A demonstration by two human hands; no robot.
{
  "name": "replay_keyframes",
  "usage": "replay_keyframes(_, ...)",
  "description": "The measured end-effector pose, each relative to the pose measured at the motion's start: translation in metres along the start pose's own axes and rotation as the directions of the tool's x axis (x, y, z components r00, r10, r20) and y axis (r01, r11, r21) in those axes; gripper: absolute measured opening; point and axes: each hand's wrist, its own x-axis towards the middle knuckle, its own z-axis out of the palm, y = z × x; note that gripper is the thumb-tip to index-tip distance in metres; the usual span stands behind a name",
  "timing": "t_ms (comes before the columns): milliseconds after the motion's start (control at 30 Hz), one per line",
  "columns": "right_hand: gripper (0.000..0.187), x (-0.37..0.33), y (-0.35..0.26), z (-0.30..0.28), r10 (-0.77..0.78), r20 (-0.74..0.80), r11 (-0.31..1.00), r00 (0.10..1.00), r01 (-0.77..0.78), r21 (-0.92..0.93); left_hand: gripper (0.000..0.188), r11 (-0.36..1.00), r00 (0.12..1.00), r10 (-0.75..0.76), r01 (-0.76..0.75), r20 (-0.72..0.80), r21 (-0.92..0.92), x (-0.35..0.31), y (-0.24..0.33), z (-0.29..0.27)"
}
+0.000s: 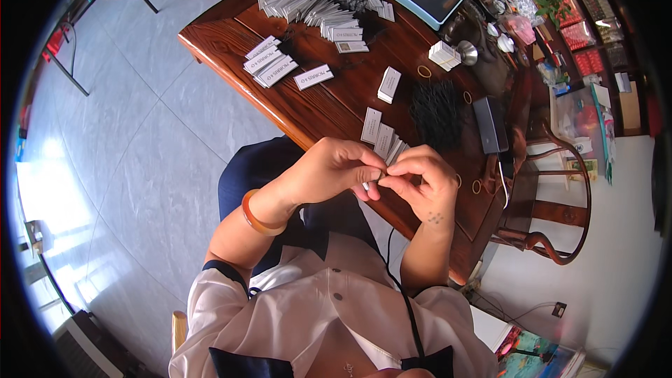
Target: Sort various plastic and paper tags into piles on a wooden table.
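Below and left of the black cord bundle, the left hand and right hand pinch a mostly hidden dark strand, with white hang tags left of the bundle on the tabletop.

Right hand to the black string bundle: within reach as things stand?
Probably yes: the black string bundle lies just beyond the right hand, with nothing visible between them, though that hand seems occupied, pinching close against the left hand.
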Motion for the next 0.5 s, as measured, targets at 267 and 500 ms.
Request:
replay_keyframes(267,0.039,-0.003,0.007,-0.008,0.125,0.087,0.974,0.988,-0.139,0.179,0.010,0.996,0.992,-0.001,0.012,0.127,-0.085,0.001,-0.007,0.000)
replay_keyframes(500,0.037,-0.001,0.001,0.016,-0.101,-0.095,0.986,0.990,0.087,-0.145,0.007,0.972,0.988,0.131,-0.145,-0.088,-0.186,0.005,-0.027,0.007)
